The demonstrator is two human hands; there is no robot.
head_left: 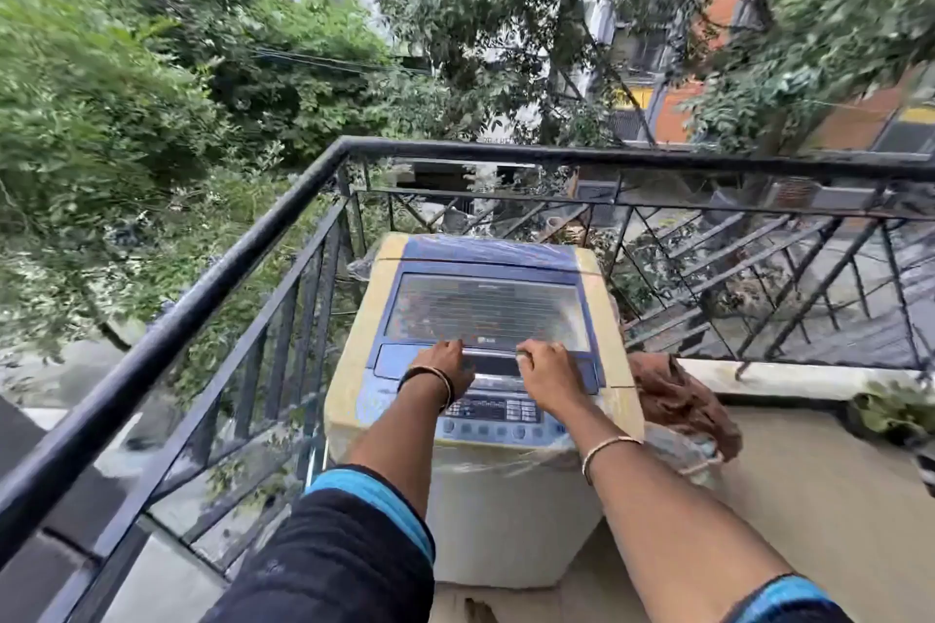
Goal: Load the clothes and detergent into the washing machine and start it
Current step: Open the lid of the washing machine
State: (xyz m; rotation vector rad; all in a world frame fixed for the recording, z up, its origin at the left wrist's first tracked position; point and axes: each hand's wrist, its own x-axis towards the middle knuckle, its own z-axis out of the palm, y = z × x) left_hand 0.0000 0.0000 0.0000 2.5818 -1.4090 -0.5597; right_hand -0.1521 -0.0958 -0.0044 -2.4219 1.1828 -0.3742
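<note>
A top-loading washing machine point(506, 511) with a white body and a blue and yellowed top stands in the balcony corner. Its see-through lid point(485, 306) lies flat and closed. My left hand point(445, 362) and my right hand point(549, 369) both rest on the lid's front edge, fingers curled over the handle strip. Just below my hands is the control panel point(496, 412) with rows of buttons. A brown-orange bundle of cloth point(680, 400) lies on the ledge to the right of the machine. No detergent is visible.
A black metal railing point(243, 243) runs along the left and behind the machine. To the right a low concrete ledge point(809, 379) and tan floor point(819, 511) extend. A potted plant point(895, 412) sits at the far right. Trees and buildings lie beyond.
</note>
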